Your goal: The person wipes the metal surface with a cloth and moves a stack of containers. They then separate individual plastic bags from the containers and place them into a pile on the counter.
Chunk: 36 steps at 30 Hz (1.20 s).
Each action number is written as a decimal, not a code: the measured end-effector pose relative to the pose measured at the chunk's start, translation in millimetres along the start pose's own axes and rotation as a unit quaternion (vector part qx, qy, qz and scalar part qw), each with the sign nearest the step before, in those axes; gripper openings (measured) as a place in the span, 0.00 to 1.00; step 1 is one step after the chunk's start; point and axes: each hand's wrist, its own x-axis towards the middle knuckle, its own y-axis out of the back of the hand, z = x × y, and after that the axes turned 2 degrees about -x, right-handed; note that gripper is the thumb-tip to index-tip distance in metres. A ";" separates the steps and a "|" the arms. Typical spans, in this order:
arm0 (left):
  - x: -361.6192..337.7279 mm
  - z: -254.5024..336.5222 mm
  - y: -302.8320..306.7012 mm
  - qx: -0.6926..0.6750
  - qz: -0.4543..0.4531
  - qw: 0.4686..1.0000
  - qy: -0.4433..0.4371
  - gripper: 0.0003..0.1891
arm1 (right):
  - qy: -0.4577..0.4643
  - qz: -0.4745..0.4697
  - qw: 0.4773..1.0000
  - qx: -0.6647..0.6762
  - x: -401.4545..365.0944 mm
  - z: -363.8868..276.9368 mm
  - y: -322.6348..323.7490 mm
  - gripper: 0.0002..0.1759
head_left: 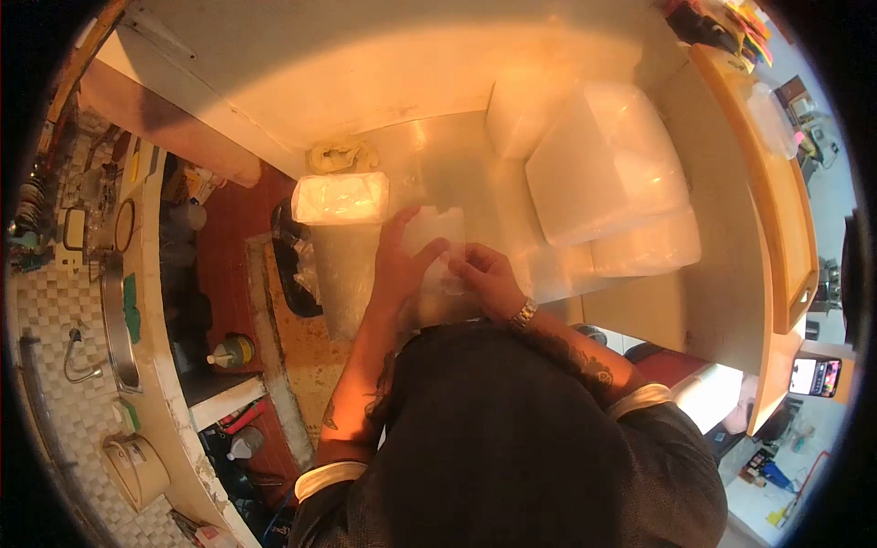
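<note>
My left hand (400, 258) is closed around the left side of a flat, whitish, translucent piece (437, 228), perhaps thin plastic, with a notch in its upper edge. On its lower right part, my right hand (487, 275) pinches with thumb and fingers; a watch is on that wrist. Both hands are close together over the near part of a shiny tabletop (438, 169). Just beyond my left hand lies a plastic-wrapped white bundle (341, 199), with a crumpled yellowish loop (343, 154) behind it.
Large plastic-wrapped white packs (603, 169) stand at the table's right, beside a wooden panel (763, 183). A wall closes off the back. At left are a counter with a sink (121, 320), a bottle (233, 352) and a round container (135, 470).
</note>
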 end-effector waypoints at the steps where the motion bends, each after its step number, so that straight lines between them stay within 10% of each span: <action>1: -0.1 2.0 0.2 -0.002 -0.001 1.000 0.003 0.36 | -0.002 -0.002 1.000 -0.005 -0.4 -1.7 0.3 0.15; 14: -1.7 1.0 3.2 -0.015 0.008 1.000 0.021 0.35 | 0.010 0.013 1.000 0.013 -3.1 -3.0 -7.9 0.15; 19: -2.5 -16.2 25.0 -0.040 0.095 0.994 0.042 0.31 | 0.106 0.075 0.971 -0.200 -45.2 -47.5 5.7 0.09; 26: -4.8 9.2 42.7 -0.147 0.104 0.975 0.128 0.30 | 0.572 0.031 0.540 -0.617 -127.1 -237.2 20.4 0.12; 31: -9.5 14.4 27.2 -0.172 0.070 0.978 0.097 0.31 | 0.464 0.179 0.452 -0.741 -120.9 -286.4 76.7 0.11; 36: -17.0 -0.2 21.1 -0.128 0.074 0.987 0.054 0.33 | 0.385 0.151 0.491 -0.767 -105.1 -279.2 121.9 0.13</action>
